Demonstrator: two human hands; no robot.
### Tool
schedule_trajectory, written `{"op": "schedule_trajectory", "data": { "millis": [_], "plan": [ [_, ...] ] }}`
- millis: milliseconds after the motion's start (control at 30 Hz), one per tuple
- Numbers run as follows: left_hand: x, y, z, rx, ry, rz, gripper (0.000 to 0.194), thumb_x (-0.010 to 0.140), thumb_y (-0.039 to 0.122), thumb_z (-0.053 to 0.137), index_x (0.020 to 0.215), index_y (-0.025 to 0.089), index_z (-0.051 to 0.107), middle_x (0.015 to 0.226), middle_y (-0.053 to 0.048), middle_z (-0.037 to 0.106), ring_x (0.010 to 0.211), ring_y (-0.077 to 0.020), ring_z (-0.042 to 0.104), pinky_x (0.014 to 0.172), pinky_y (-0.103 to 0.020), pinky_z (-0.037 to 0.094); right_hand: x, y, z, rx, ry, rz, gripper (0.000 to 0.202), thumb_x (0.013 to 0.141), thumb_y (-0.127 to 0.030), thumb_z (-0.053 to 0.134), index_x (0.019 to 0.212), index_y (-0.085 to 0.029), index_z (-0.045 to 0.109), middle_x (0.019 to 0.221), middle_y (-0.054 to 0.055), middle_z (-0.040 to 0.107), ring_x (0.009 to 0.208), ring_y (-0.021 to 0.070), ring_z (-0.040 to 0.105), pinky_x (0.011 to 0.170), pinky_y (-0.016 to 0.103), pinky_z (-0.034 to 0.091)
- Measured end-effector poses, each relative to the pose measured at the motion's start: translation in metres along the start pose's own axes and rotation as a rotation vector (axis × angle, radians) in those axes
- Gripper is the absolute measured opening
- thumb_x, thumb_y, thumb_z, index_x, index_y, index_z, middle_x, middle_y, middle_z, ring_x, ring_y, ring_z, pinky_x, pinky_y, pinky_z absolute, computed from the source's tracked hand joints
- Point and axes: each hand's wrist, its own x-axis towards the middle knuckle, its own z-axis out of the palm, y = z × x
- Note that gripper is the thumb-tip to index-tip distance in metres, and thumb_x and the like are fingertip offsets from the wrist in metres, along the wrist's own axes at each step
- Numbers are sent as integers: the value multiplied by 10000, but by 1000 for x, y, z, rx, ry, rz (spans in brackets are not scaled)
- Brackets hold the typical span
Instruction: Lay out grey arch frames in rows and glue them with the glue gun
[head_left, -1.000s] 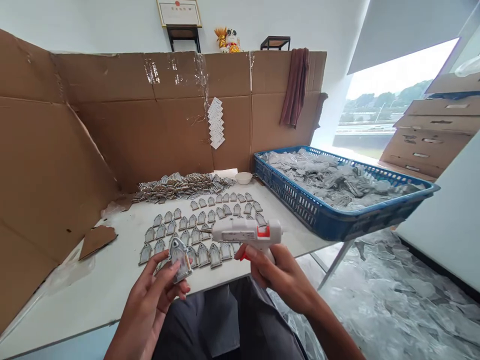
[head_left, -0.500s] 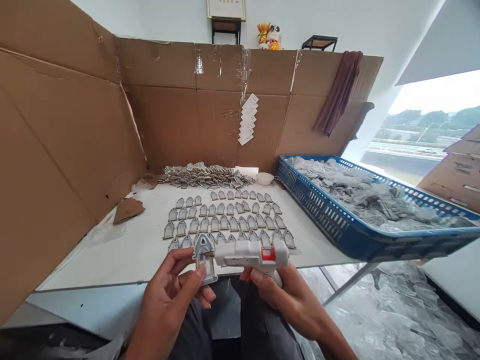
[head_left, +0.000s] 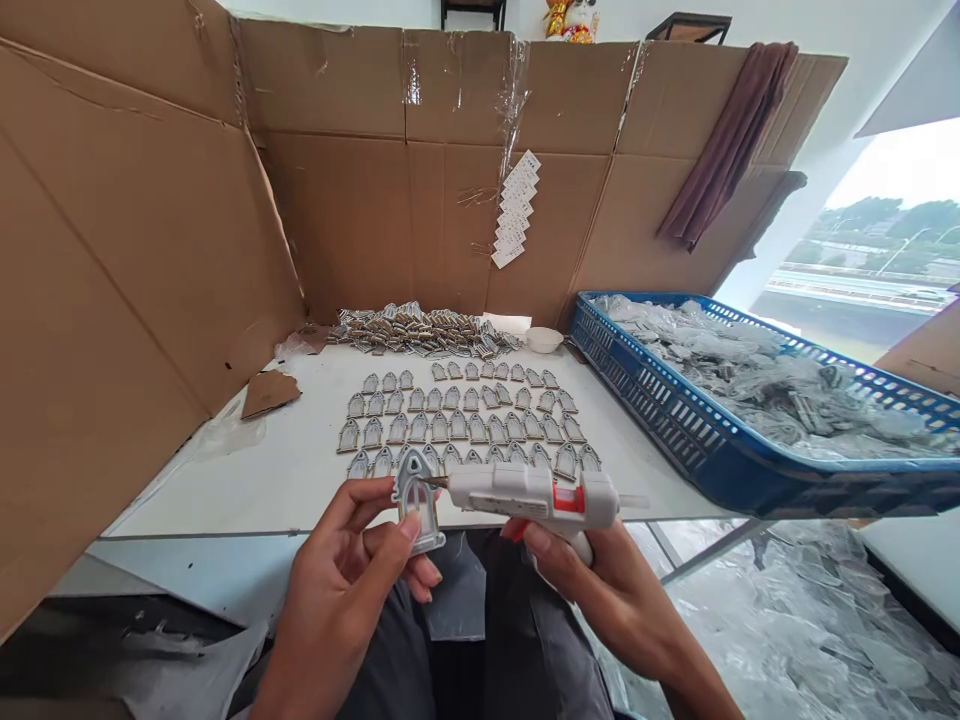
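Observation:
Between the thumb and fingers of my left hand point(head_left: 352, 590) is a grey arch-shaped piece point(head_left: 420, 508), held upright just in front of the table edge. My right hand point(head_left: 600, 585) is closed round the handle of a white hot glue gun point(head_left: 525, 495) with a red trigger. Its metal nozzle points left and meets the upper part of the arch piece, or lies right in front of it. A clear glue stick point(head_left: 634, 501) pokes out of the gun's back. Beyond my hands, rows of similar arch pieces point(head_left: 457, 427) lie on the white table point(head_left: 300, 460).
A heap of arch pieces point(head_left: 420, 330) lies at the back beside a white bowl point(head_left: 544, 340). To the right, a blue crate point(head_left: 675, 440) holds plastic-wrapped pieces. Cardboard walls point(head_left: 337, 220) enclose the back and left. A torn cardboard scrap point(head_left: 270, 393) lies at left.
My view has tilted down and turned slightly left, so the scene sits higher and farther right. Both hands keep their holds, and the nozzle remains at the arch piece's upper part.

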Motion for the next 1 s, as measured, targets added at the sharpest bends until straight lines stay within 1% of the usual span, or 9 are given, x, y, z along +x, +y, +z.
{"op": "schedule_trajectory", "data": {
  "millis": [100, 200, 300, 400, 567, 700, 833, 1000],
  "plan": [
    [-3, 2, -1, 10, 32, -3, 472, 800, 552, 887, 1107, 268, 669, 1036, -82, 804, 567, -195, 699, 602, -338, 627, -2, -2, 1, -8, 16, 10, 514, 1038, -670, 600, 997, -205, 817, 735, 28, 655, 670, 181, 600, 628, 282, 542],
    [-5, 3, -1, 21, 28, 10, 460, 821, 554, 872, 1117, 272, 661, 1068, -84, 796, 576, -196, 706, 580, -332, 625, -1, -2, 0, -47, 13, -45, 508, 1049, -656, 581, 999, -209, 818, 801, 52, 715, 777, 221, 680, 729, 317, 597],
    [-5, 2, 0, 14, 27, 21, 476, 819, 579, 870, 1109, 273, 649, 1039, -78, 790, 566, -201, 702, 534, -320, 605, 1, -2, -2, -79, -13, -108, 487, 1072, -624, 555, 1022, -218, 820, 916, 72, 776, 865, 237, 723, 807, 330, 617],
    [-4, 2, 0, 13, 44, 17, 519, 789, 598, 892, 1108, 273, 643, 975, -62, 782, 553, -203, 694, 524, -315, 599, 2, -2, -3, -83, -13, -124, 465, 1081, -600, 556, 1031, -222, 822, 995, 80, 797, 922, 240, 737, 833, 323, 612],
    [-4, 0, -3, 20, 77, -9, 577, 742, 590, 931, 1125, 277, 634, 936, -48, 780, 563, -211, 694, 533, -311, 597, -2, 6, -1, -67, -13, -63, 423, 1075, -572, 591, 1060, -215, 816, 961, 76, 775, 896, 244, 718, 742, 310, 584],
    [-5, 1, -4, 39, 92, -22, 588, 714, 560, 951, 1129, 283, 641, 895, -25, 769, 575, -215, 701, 552, -311, 608, -5, 12, 0, -47, -11, -41, 405, 1075, -568, 602, 1039, -218, 802, 934, 67, 756, 870, 233, 699, 684, 293, 546],
    [-7, 4, -3, 81, 94, 1, 577, 740, 562, 937, 1142, 282, 631, 820, -7, 742, 586, -220, 717, 555, -292, 614, -4, 10, 0, -47, -28, -34, 420, 1085, -573, 585, 998, -216, 788, 907, 57, 741, 825, 209, 677, 662, 283, 516],
    [-9, 4, -3, 96, 104, 28, 579, 763, 577, 923, 1143, 264, 618, 833, -10, 748, 578, -220, 721, 548, -296, 631, -3, 9, 0, -66, -22, -44, 449, 1082, -597, 579, 984, -206, 778, 899, 56, 736, 807, 201, 667, 647, 276, 497]
  ]
}}
